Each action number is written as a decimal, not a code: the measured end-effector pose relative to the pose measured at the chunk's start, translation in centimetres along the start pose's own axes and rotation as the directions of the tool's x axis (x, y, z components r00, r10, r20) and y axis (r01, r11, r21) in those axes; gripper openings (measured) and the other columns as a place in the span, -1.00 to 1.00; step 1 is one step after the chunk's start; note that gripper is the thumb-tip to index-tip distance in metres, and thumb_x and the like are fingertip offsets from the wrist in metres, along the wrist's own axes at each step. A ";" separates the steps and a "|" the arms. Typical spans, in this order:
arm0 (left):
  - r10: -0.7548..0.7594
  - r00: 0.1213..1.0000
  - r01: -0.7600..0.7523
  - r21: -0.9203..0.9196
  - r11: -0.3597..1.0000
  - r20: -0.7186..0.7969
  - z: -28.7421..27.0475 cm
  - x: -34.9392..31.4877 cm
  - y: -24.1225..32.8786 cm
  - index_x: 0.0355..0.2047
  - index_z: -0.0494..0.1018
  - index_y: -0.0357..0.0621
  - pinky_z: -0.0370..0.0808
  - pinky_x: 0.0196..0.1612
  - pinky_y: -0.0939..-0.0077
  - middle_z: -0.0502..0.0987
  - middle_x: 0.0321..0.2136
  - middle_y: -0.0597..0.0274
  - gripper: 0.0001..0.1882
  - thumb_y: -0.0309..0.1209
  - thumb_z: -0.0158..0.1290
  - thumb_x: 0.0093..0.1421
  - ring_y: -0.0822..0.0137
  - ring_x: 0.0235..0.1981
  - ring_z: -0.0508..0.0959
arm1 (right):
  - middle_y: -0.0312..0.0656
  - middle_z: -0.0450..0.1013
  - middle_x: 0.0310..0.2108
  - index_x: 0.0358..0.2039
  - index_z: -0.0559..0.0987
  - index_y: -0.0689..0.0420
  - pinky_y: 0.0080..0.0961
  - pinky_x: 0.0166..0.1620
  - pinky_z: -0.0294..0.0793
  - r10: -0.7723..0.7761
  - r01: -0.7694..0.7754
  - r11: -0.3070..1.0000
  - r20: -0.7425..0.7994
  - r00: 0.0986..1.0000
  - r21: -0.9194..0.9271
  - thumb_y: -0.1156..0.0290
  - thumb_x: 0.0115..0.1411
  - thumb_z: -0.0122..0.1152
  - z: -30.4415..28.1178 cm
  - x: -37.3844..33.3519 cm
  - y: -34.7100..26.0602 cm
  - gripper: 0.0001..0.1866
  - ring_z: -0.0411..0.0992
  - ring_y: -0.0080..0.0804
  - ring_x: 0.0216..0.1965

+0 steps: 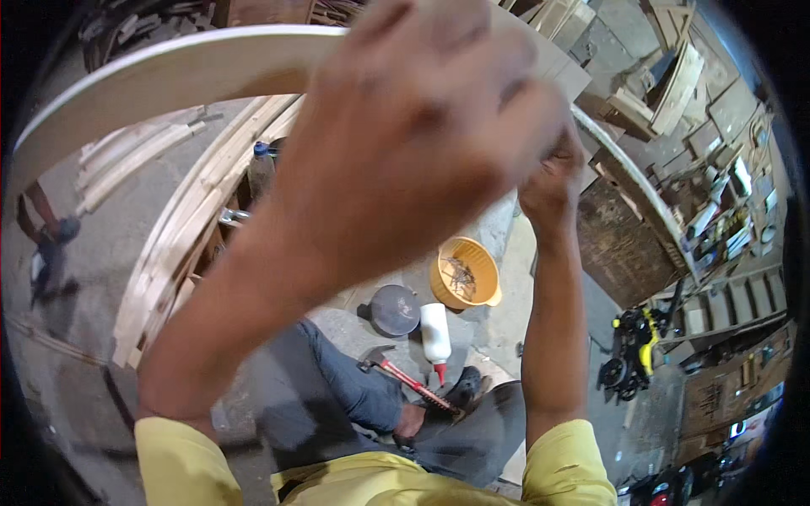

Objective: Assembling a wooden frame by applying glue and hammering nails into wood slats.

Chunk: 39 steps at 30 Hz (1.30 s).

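Raised close in front of me, my left hand (pixel 422 126) is closed with its fingers curled and fills the upper middle. It is slightly blurred. Just behind it to the right, my right hand (pixel 553 185) is closed too, partly covered by the left. Whatever the fingers grip is hidden. Beyond my left hand, a curved pale wooden board (pixel 194 72) sweeps off to the left. Below on the floor are a yellow bowl (pixel 462 299) of nails, a white bottle (pixel 435 333) with a red tip, a dark round object (pixel 394 310) and a hammer (pixel 405 378) with a red handle.
Curved wooden strips (pixel 194 211) stand to the left, with a blue-capped bottle (pixel 261 164) beside them. Another person's leg (pixel 51 223) shows at far left. Wood scraps (pixel 658 93) and a yellow-black machine (pixel 637 350) lie to the right. A brown panel (pixel 620 240) is nearer.
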State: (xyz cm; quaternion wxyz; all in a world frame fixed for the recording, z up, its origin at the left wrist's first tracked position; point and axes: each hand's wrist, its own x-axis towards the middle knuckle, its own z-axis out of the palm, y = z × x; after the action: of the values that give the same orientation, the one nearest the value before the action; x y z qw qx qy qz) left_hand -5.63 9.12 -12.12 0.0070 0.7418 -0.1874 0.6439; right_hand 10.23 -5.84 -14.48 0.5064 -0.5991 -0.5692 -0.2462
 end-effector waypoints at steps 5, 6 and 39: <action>-0.181 0.825 0.005 0.313 0.950 0.535 0.9 4.1 -1.8 -0.08 0.52 -0.21 0.46 0.03 0.22 0.60 -0.16 0.05 -0.49 0.00 0.11 0.24 0.07 -0.06 0.56 | -0.23 0.45 0.00 0.07 0.56 0.04 -0.55 -0.07 0.63 0.044 -0.044 0.998 -0.010 0.999 0.034 0.67 0.17 0.26 0.0 0.4 -0.2 -0.55 0.55 -0.52 -0.20; -0.223 0.788 0.016 0.342 0.939 0.574 1.2 4.1 -1.9 -0.14 0.55 -0.22 0.51 -0.04 0.23 0.62 -0.22 0.04 -0.54 -0.03 0.12 0.23 0.07 -0.12 0.60 | -0.23 0.45 0.00 0.07 0.56 0.04 -0.55 -0.07 0.64 0.052 -0.052 0.998 -0.009 0.999 0.028 0.67 0.17 0.27 0.0 0.4 -0.3 -0.56 0.56 -0.50 -0.21; -0.488 0.636 -0.126 0.704 0.699 0.598 1.2 1.2 -4.9 0.34 0.19 0.18 0.43 0.23 -0.04 0.26 0.26 -0.19 -0.20 0.21 0.10 0.18 -0.15 0.20 0.41 | 0.07 0.59 -0.26 -0.28 0.67 0.17 -0.10 -0.12 0.56 0.917 -0.592 0.361 0.159 0.366 -0.720 0.38 0.19 0.10 -1.1 -39.9 32.6 -0.78 0.58 0.01 -0.20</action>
State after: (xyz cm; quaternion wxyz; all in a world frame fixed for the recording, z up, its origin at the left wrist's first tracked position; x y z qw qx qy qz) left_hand -2.94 13.03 -10.11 -0.2769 0.9001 0.1637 0.2938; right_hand 31.74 -18.85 -59.51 0.1791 -0.9564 -0.2222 0.0621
